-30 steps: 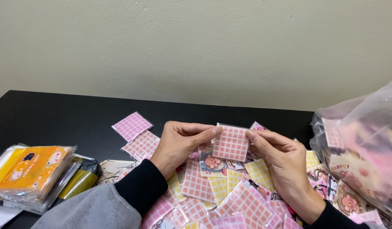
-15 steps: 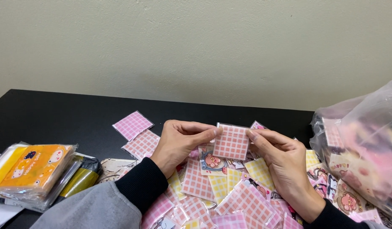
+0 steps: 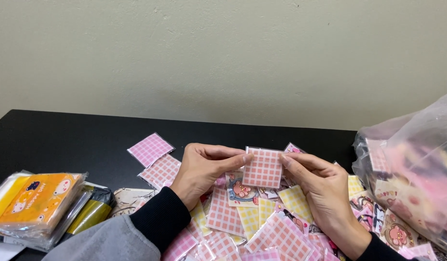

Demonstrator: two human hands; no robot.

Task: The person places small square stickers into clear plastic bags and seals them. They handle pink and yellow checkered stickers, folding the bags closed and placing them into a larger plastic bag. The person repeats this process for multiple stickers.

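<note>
**A small checked packet pinched between 2 hands**

The left hand (image 3: 204, 169) and the right hand (image 3: 320, 186) each close narrowly on 1 side edge of a square pink checked packet (image 3: 263, 167), thumb and fingertips pinching it so it stands upright, raised just above the pile and facing the camera. It sits at the middle of the scene, between the 2 hands.

The packet looks very light, thin and bendy, and its clear glossy sleeve is probably slippery, so it would likely flex or slide under a loose pinch. The side edges or the corners seem the best places to hold it; pressing on the flat middle would likely crease it.

Below and around the hands lies a heap of similar packets (image 3: 223, 217), pink and yellow checked, some with cartoon pictures, overlapping so that no count is possible. 2 more pink packets (image 3: 151, 149) lie apart to the left on the black worktop (image 3: 64, 140). Far left sits an orange wrapped bundle (image 3: 37, 198); at right, a clear plastic bag (image 3: 417, 164) bulges with more items.

The near edge of the heap is cut off by the frame, as are the bag's right side and the bundle's left. The bag's contents blur behind the plastic. The back of the held packet and what is inside it cannot be seen.
</note>
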